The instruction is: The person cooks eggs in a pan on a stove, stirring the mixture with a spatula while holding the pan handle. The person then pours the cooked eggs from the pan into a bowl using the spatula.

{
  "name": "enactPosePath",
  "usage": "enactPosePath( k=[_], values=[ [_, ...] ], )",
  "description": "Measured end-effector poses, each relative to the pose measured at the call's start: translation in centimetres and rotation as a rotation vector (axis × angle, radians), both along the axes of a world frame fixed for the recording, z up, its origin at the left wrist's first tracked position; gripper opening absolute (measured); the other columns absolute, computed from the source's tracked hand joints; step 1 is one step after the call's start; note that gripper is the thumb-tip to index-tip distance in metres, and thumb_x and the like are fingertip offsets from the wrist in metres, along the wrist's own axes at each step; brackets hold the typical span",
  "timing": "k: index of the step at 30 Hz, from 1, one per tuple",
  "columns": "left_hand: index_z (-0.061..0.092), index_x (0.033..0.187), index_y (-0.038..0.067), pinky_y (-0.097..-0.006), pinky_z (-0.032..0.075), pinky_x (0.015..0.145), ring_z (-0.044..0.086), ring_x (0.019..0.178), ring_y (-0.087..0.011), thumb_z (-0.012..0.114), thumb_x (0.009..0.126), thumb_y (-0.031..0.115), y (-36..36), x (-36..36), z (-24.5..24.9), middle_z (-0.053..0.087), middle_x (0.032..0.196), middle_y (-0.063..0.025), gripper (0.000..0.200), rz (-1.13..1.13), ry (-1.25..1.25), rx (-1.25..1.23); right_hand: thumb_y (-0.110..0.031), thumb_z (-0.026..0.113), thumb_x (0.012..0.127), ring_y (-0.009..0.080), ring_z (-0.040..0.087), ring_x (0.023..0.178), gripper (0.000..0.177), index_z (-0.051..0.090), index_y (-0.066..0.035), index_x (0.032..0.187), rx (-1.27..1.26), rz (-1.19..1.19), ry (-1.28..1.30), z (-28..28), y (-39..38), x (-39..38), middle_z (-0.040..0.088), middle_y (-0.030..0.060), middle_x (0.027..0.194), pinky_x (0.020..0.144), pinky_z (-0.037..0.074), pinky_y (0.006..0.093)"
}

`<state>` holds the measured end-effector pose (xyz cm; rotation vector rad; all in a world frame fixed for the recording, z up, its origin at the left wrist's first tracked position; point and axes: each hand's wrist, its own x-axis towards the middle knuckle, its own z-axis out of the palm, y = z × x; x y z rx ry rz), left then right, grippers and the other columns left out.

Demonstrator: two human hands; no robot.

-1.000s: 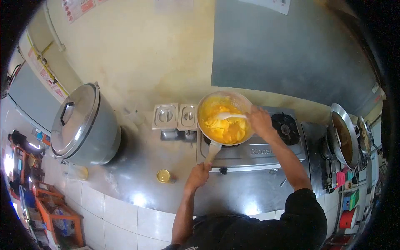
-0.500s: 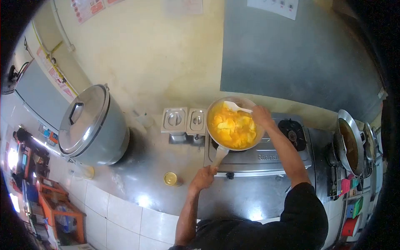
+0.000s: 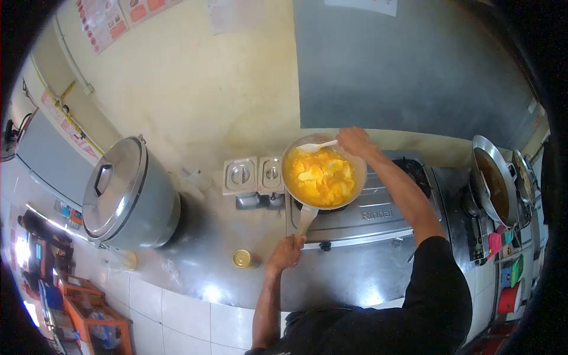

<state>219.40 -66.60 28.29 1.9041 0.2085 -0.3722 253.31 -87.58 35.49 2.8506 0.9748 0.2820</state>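
A round pan [image 3: 293,160] of yellow scrambled egg [image 3: 319,177] sits on the left burner of a steel gas stove [image 3: 367,216]. My left hand [image 3: 285,252] grips the pan's pale handle [image 3: 306,218] at the stove's front edge. My right hand [image 3: 354,141] is at the pan's far rim, closed on a white spatula [image 3: 315,145] whose blade lies over the far edge of the egg.
Two small lidded steel containers [image 3: 253,174] stand left of the pan. A large lidded grey rice cooker [image 3: 127,195] is further left, a small yellow-lidded tin [image 3: 241,258] on the counter. A wok with brown liquid [image 3: 496,184] sits at right.
My right hand has carried the spatula from the middle of the egg up to the pan's far rim. The left hand keeps hold of the handle.
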Motion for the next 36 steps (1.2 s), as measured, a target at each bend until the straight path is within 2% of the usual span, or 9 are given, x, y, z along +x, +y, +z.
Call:
enactPosePath(
  k=[5,16,23,25,26,29,31,34,36],
  values=[
    [0.050,0.079,-0.002,-0.0345,0.042,0.037,0.051,0.037,-0.0205,0.044,0.098,0.040,0.1,0.1,-0.1,0.049,0.048,-0.0087,0.047,-0.010,0.026,-0.014,-0.023,0.060,0.083,0.0313,0.066,0.085,0.017,0.072,-0.012,0.087,-0.024,0.106,-0.029,1.1,0.0,1.0,0.067,0.0097,0.091,0.071,0.053,0.0444],
    [0.051,0.079,-0.003,-0.0348,0.041,0.037,0.051,0.038,-0.0202,0.045,0.098,0.037,-0.4,0.1,1.1,0.049,0.049,-0.0088,0.045,-0.019,0.013,0.001,-0.026,0.063,0.080,0.0316,0.065,0.083,0.016,0.069,-0.012,0.087,-0.120,0.463,-0.067,2.0,3.0,2.4,0.066,0.0086,0.086,0.071,0.052,0.0451],
    [0.051,0.079,-0.003,-0.0351,0.042,0.038,0.052,0.039,-0.0198,0.045,0.098,0.040,-0.7,-0.1,1.1,0.050,0.050,-0.0094,0.048,0.017,0.039,-0.033,-0.022,0.057,0.082,0.0299,0.064,0.074,0.014,0.064,-0.010,0.078,-0.096,0.413,-0.032,1.4,1.9,-1.8,0.060,0.0082,0.081,0.063,0.052,0.0427],
    [0.051,0.079,-0.003,-0.0351,0.043,0.038,0.053,0.040,-0.0199,0.045,0.098,0.040,-0.5,0.2,-0.8,0.051,0.051,-0.0094,0.048,0.034,0.037,-0.019,-0.021,0.055,0.083,0.0313,0.064,0.073,0.017,0.065,-0.008,0.080,-0.161,0.732,-0.153,1.1,0.3,-2.6,0.063,0.0103,0.082,0.064,0.051,0.0442],
    [0.051,0.079,-0.003,-0.0352,0.043,0.039,0.054,0.041,-0.0200,0.044,0.098,0.041,-0.6,0.1,-1.2,0.051,0.051,-0.0094,0.049,0.051,0.039,-0.004,-0.021,0.055,0.083,0.0313,0.064,0.073,0.017,0.065,-0.008,0.080,-0.168,0.732,-0.147,1.4,-0.2,-3.5,0.063,0.0103,0.082,0.064,0.051,0.0442],
    [0.052,0.080,-0.004,-0.0372,0.045,0.041,0.057,0.043,-0.0241,0.043,0.098,0.042,-0.8,0.0,-1.1,0.054,0.052,-0.0122,0.050,0.068,0.025,0.039,-0.019,0.056,0.083,0.0319,0.064,0.075,0.015,0.066,-0.007,0.083,-0.106,0.576,-0.127,2.9,-2.6,-6.4,0.065,0.0123,0.086,0.065,0.051,0.0444],
    [0.054,0.080,-0.005,-0.0395,0.046,0.044,0.058,0.044,-0.0274,0.043,0.098,0.041,-0.9,-0.3,-0.6,0.055,0.054,-0.0155,0.051,0.060,0.012,0.057,-0.016,0.059,0.078,0.0306,0.067,0.082,0.014,0.068,-0.006,0.082,0.044,0.163,-0.016,4.6,-4.2,-7.9,0.068,0.0128,0.085,0.065,0.053,0.0445],
    [0.056,0.080,-0.007,-0.0439,0.048,0.050,0.059,0.047,-0.0333,0.043,0.098,0.041,-0.9,-0.2,-0.2,0.057,0.057,-0.0219,0.052,0.056,-0.033,0.110,-0.016,0.060,0.079,0.0329,0.067,0.083,0.015,0.070,-0.004,0.083,-0.158,-0.149,-0.017,7.2,-5.3,-9.9,0.067,0.0154,0.087,0.066,0.054,0.0440],
    [0.057,0.080,-0.008,-0.0459,0.048,0.054,0.060,0.048,-0.0358,0.043,0.098,0.040,-1.1,-0.1,0.2,0.057,0.059,-0.0249,0.053,0.055,-0.054,0.132,-0.017,0.061,0.079,0.0338,0.067,0.084,0.017,0.070,-0.003,0.085,-0.131,-0.213,-0.003,5.9,-6.3,-10.2,0.067,0.0167,0.087,0.068,0.055,0.0443]
  ],
)
